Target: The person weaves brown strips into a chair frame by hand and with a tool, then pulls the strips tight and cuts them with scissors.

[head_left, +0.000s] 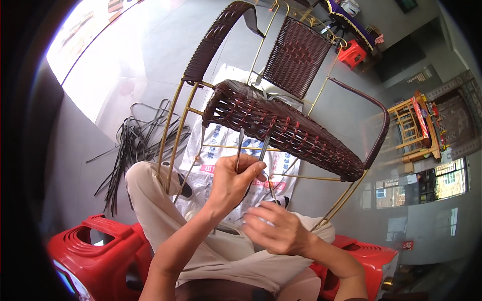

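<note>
A brown woven chair seat (281, 129) with red flecks sits in a gold metal frame (172, 130), with a woven backrest (293, 52) behind it. Dark flat strips (263, 146) hang from the seat's near edge. My left hand (236, 178) pinches these strips just below that edge, thumb and fingers closed around them. Lower and to the right, my right hand (271, 226) is blurred, its fingers curled near the strips' lower ends; what it holds, if anything, I cannot make out.
My legs are folded under the chair, over a white printed sack (206, 150). Red plastic stools (85, 231) flank me. A heap of loose strips (128, 150) lies at the left. Behind are another red stool (351, 54), a purple-draped table (346, 20) and wooden furniture (411, 125).
</note>
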`<state>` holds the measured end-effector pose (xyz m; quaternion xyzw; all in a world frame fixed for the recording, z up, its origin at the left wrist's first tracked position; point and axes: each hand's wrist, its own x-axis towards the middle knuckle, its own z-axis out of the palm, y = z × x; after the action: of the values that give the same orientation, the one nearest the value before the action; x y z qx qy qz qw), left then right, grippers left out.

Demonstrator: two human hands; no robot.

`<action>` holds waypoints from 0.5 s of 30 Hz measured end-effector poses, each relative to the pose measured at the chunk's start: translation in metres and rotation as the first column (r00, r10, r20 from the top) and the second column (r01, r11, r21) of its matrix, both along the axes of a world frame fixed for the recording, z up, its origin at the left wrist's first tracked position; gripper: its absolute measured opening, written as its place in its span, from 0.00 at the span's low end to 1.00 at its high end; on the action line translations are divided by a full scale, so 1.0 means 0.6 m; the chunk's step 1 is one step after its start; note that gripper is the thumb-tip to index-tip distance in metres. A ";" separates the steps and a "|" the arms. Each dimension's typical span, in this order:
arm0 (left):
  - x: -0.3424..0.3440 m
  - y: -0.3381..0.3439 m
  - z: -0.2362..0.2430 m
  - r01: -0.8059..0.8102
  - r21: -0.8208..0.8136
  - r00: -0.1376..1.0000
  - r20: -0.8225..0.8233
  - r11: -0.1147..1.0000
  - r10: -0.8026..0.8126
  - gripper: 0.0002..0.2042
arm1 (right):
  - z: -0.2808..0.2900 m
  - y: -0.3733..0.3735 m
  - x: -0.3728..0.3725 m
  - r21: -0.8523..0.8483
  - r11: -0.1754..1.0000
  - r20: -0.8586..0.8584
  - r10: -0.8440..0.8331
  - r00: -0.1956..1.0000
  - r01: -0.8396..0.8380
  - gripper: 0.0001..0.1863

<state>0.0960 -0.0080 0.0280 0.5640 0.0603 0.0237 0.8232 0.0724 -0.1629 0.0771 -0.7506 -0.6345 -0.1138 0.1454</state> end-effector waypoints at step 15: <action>-0.142 0.044 0.004 0.002 0.580 0.991 0.108 0.815 -0.080 0.05 | 0.055 0.053 0.080 -0.241 0.963 -0.348 0.033 0.937 -0.123 0.04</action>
<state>0.0107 0.0185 0.0303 0.7858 -0.0146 0.0590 0.6154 0.1202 -0.1312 0.1098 -0.7454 -0.6386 0.1077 0.1581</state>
